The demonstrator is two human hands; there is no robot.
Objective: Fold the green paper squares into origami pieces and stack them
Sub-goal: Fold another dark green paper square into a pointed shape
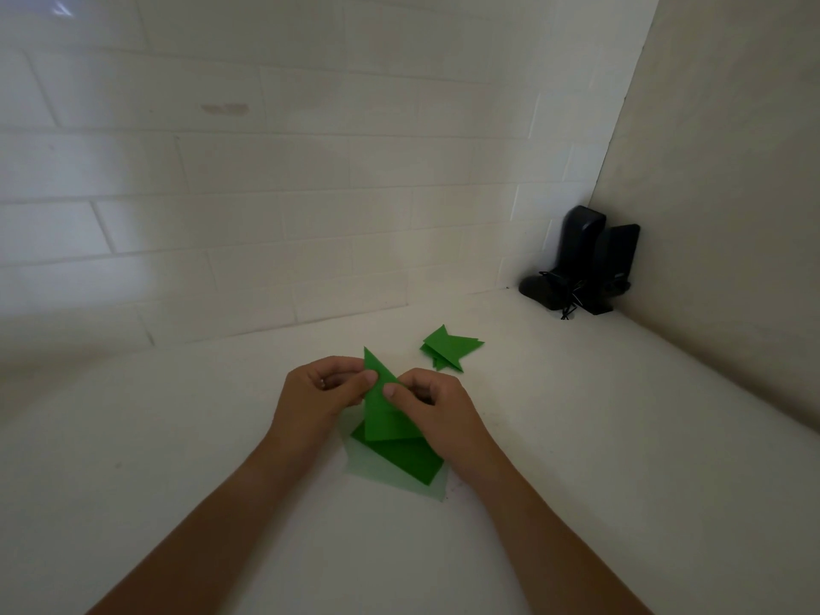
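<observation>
Left hand (326, 386) and right hand (437, 406) both pinch a green paper triangle (384, 410), lifted above the unfolded green squares (401, 461) on the counter (577, 415). Beyond the right hand sits the stack of folded pieces (448, 348); farther off, black speakers (581, 264).

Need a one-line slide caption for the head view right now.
Both hands pinch a green paper triangle above the unfolded squares, finished pieces stacked beyond.

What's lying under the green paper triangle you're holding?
Under the folded green paper triangle pinched by the left hand and right hand lies a stack of flat green paper squares; their count is hidden.
</observation>
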